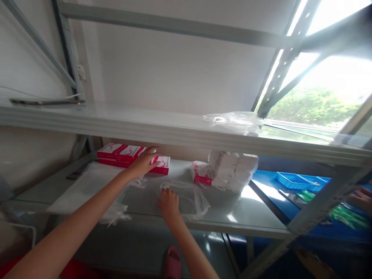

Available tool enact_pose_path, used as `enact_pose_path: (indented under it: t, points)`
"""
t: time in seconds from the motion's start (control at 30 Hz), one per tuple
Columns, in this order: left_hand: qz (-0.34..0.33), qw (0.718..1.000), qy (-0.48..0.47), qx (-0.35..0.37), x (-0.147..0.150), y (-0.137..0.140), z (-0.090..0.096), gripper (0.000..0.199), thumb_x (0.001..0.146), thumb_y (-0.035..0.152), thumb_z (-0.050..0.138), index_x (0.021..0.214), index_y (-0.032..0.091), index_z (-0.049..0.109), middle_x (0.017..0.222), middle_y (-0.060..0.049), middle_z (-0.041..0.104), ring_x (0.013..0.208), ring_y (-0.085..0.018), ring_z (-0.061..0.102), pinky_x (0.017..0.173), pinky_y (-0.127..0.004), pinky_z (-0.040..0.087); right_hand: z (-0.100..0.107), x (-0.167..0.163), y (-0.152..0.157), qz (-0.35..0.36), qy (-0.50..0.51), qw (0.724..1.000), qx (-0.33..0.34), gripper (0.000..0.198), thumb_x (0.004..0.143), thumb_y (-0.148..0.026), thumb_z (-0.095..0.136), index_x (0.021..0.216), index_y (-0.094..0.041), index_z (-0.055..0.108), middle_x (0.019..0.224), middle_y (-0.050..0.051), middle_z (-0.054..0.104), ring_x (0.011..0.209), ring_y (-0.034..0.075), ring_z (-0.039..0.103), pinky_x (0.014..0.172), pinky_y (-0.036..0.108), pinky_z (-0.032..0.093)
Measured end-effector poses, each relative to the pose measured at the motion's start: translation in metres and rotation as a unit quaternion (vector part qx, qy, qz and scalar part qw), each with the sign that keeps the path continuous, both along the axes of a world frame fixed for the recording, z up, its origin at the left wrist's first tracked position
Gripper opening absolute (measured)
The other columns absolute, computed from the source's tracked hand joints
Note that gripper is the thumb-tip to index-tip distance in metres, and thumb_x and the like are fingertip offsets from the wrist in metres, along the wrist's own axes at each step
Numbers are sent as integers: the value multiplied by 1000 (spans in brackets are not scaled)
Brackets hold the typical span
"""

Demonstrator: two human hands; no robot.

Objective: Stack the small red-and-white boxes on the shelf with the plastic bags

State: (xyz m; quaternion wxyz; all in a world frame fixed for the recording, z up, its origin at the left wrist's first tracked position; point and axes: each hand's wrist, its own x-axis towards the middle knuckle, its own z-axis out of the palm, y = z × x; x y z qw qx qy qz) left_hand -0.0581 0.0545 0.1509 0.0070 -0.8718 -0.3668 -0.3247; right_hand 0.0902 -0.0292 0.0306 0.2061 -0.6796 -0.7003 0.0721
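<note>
My left hand [147, 161] reaches over a row of pink-and-white boxes [124, 153] on the lower shelf. Its fingers are apart, over the right-hand box [162, 164]; whether they press on it is hard to see. My right hand [169, 200] is closed on the left edge of a clear plastic bag [192, 199], which lies spread on the shelf. Under my left forearm is a stack of flat clear bags [90, 188].
To the right stand a pink-and-white box [202, 174] and a plastic-wrapped white bundle [232, 170]. The upper shelf [139, 128] runs above my hands and carries another clear bag [235, 120]. Beyond the rack post are blue trays [295, 181] and another person's hand [360, 199].
</note>
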Motion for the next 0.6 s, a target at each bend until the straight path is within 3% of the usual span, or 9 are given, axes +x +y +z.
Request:
enact_pose_path:
  t: [0.1, 0.17, 0.23, 0.37, 0.4, 0.47, 0.6]
  points:
    - [-18, 999, -19, -38, -8, -31, 2, 30, 86, 35, 50, 108, 21, 65, 133, -8, 50, 126, -24, 42, 107, -41, 32, 1, 9, -1, 1, 163, 986, 21, 14, 79, -8, 47, 79, -18, 57, 83, 12, 66, 82, 25, 64, 72, 36, 44]
    - [-18, 997, -49, -48, -15, -51, 4, 31, 85, 37, 50, 105, 20, 66, 127, -9, 55, 123, -24, 46, 106, -42, 33, 8, 19, -6, 23, 305, 951, 50, 10, 81, -14, 44, 80, -20, 53, 75, 7, 65, 76, 22, 63, 71, 34, 45]
    - [-21, 994, -89, -58, -18, -71, 2, 31, 86, 39, 49, 103, 19, 65, 119, -9, 60, 117, -25, 50, 103, -42, 36, 18, 29, -17, 59, 454, 887, 58, 6, 82, -25, 44, 85, -21, 48, 72, 3, 64, 67, 18, 62, 65, 31, 47]
    - [-34, 980, -142, -132, -7, -108, -14, 39, 81, 44, 57, 112, 21, 57, 112, -9, 62, 102, -23, 58, 92, -40, 45, 51, 48, -51, 115, 694, 707, 74, 21, 71, -36, 57, 83, -23, 47, 73, -2, 61, 65, 15, 60, 59, 26, 49]
    - [-38, 976, -154, -150, -1, -116, -21, 46, 78, 45, 61, 116, 22, 53, 113, -9, 61, 100, -23, 58, 89, -39, 46, 60, 52, -61, 121, 714, 684, 85, 22, 68, -35, 60, 81, -23, 47, 74, -2, 61, 67, 15, 60, 62, 26, 49]
    - [-50, 966, -187, -170, 13, -129, -32, 59, 73, 45, 67, 122, 22, 46, 118, -10, 58, 100, -23, 58, 86, -38, 48, 76, 60, -78, 124, 729, 665, 104, 21, 65, -30, 62, 78, -22, 47, 77, -2, 61, 71, 14, 60, 67, 27, 50]
    - [-69, 933, -300, -188, 37, -140, -41, 60, 73, 44, 65, 123, 20, 42, 124, -12, 53, 101, -22, 58, 77, -33, 51, 89, 72, -102, 151, 718, 675, 83, 19, 63, -25, 62, 75, -22, 48, 79, -2, 61, 76, 15, 59, 78, 30, 49]
